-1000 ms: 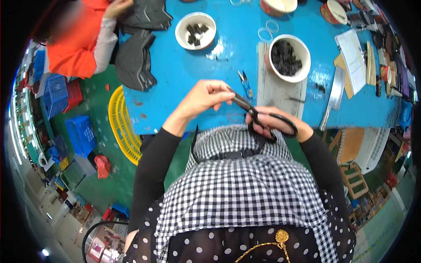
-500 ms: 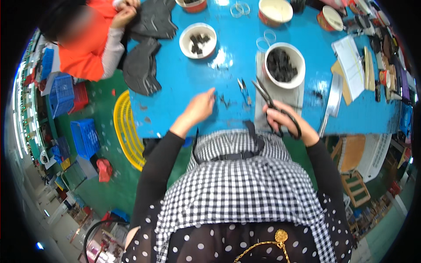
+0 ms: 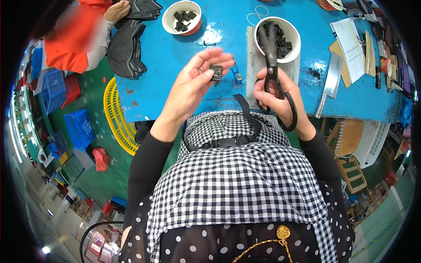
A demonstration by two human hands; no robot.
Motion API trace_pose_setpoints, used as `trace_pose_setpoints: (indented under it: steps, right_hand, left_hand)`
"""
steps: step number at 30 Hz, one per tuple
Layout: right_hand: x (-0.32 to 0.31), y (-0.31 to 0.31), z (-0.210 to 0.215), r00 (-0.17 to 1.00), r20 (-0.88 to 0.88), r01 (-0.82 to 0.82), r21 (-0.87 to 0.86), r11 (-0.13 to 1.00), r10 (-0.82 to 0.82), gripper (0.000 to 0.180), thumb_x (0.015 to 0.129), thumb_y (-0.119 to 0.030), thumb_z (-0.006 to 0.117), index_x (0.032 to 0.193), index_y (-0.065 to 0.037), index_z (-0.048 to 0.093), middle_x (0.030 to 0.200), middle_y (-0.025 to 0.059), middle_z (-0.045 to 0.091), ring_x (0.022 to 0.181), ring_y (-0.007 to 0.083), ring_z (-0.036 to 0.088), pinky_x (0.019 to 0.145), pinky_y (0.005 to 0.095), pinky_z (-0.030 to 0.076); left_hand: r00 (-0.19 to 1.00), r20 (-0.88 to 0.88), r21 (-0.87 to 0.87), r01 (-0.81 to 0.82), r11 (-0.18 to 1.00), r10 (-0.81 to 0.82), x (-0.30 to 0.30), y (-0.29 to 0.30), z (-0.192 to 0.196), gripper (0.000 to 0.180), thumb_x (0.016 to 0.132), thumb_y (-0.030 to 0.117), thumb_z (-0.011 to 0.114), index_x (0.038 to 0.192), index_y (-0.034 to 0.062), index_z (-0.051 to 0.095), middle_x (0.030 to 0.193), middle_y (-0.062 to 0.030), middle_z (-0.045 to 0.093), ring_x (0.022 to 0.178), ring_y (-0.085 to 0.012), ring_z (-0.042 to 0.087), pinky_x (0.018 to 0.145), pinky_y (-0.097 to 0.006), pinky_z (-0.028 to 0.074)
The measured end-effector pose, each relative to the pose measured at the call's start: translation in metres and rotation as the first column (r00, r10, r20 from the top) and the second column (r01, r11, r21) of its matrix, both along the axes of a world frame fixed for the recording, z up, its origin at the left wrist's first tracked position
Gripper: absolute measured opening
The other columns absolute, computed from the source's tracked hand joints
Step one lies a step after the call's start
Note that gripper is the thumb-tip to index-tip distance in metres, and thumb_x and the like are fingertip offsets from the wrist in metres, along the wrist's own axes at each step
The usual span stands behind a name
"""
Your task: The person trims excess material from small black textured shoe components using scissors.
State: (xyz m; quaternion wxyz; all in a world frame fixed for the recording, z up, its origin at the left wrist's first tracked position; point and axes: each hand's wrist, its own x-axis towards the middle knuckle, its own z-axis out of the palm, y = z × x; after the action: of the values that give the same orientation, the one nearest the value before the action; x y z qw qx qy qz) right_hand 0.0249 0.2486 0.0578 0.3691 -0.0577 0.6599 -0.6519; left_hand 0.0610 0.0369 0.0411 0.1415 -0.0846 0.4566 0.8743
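My left hand (image 3: pixel 186 85) is raised over the table's near side, palm turned up. Between its thumb and fingers sits a small black ribbed piece (image 3: pixel 216 72). My right hand (image 3: pixel 287 94) grips black-handled scissors (image 3: pixel 272 65) by their loops. Their blurred blades point away from me, overlapping a white bowl (image 3: pixel 297 41) filled with similar black pieces (image 3: pixel 285 47). This bowl stands on a grey board (image 3: pixel 251 52). Small blue snips (image 3: pixel 237 74) lie just beyond my left fingertips. Farther left, another white and red bowl (image 3: pixel 196 27) contains several black pieces.
Stacked dark grey cut pieces (image 3: pixel 125 50) lie at the left edge, near a co-worker's hand (image 3: pixel 117 10). A cleaver (image 3: pixel 332 81) and papers (image 3: pixel 353 48) lie on the right. A yellow basket (image 3: pixel 115 118) stands below the table's left edge.
My left hand has risen from the tabletop and turned palm up, showing the black piece. The scissors have swung toward the bowl in my right hand. The whole view has shifted slightly.
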Motion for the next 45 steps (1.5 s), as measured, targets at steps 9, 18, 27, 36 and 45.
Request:
trace_pose_setpoints:
  steps: [9,18,27,36,45]
  right_hand:
    - [0.002,-0.034,0.051,0.968,-0.137,0.156,-0.338,0.928,-0.212,0.041,0.07,0.002,0.065,0.106,-0.001,0.044,0.084,0.0063,0.057,0.076,0.009,0.057,0.07,0.0221,0.048]
    - [-0.013,-0.017,0.068,0.956,-0.289,-0.034,-0.26,0.965,-0.044,0.048,0.069,0.008,0.06,0.112,-0.001,0.039,0.086,0.0132,0.059,0.069,0.013,0.057,0.061,0.0216,0.047]
    - [-0.019,-0.014,0.091,0.997,0.067,0.041,-0.233,0.972,-0.027,0.048,0.07,-0.002,0.062,0.113,0.0,0.039,0.079,0.0095,0.058,0.061,0.012,0.057,0.05,0.021,0.046]
    - [-0.015,-0.016,0.088,0.995,0.099,-0.001,-0.219,0.976,0.023,0.046,0.073,-0.009,0.058,0.113,0.002,0.037,0.08,0.0105,0.059,0.054,0.0126,0.054,0.047,0.0215,0.043]
    - [-0.008,-0.018,0.085,0.983,0.177,-0.002,-0.247,0.969,0.048,0.047,0.073,-0.007,0.057,0.114,0.002,0.037,0.079,0.0134,0.059,0.057,0.0166,0.055,0.05,0.027,0.045]
  left_hand:
    - [0.909,-0.404,-0.063,-0.139,0.988,0.102,0.005,0.032,0.071,0.053,0.084,0.001,0.04,0.133,0.0033,0.019,0.135,-0.0217,0.025,0.125,-0.0306,0.029,0.101,-0.039,0.025]
    - [0.966,-0.253,-0.318,-0.13,0.939,0.048,0.014,0.013,0.079,0.027,0.074,-0.007,0.061,0.101,-0.0056,0.056,0.094,-0.0097,0.058,0.08,-0.0127,0.059,0.073,-0.021,0.048]
    - [0.95,-0.308,-0.418,-0.08,0.905,-0.058,0.016,0.02,0.093,0.065,0.056,0.0,0.072,0.115,-0.0072,0.046,0.094,-0.0102,0.055,0.088,-0.0154,0.054,0.074,-0.022,0.043]
    - [0.845,-0.486,-0.698,-0.22,0.682,-0.224,0.018,0.02,0.1,0.049,0.052,-0.004,0.075,0.098,-0.0039,0.058,0.088,-0.0103,0.056,0.08,-0.0176,0.057,0.068,-0.026,0.049]
    - [0.804,-0.551,-0.723,-0.326,0.61,-0.223,0.022,0.016,0.099,0.041,0.048,-0.006,0.074,0.087,-0.0038,0.06,0.077,-0.0099,0.059,0.072,-0.0162,0.057,0.06,-0.024,0.046]
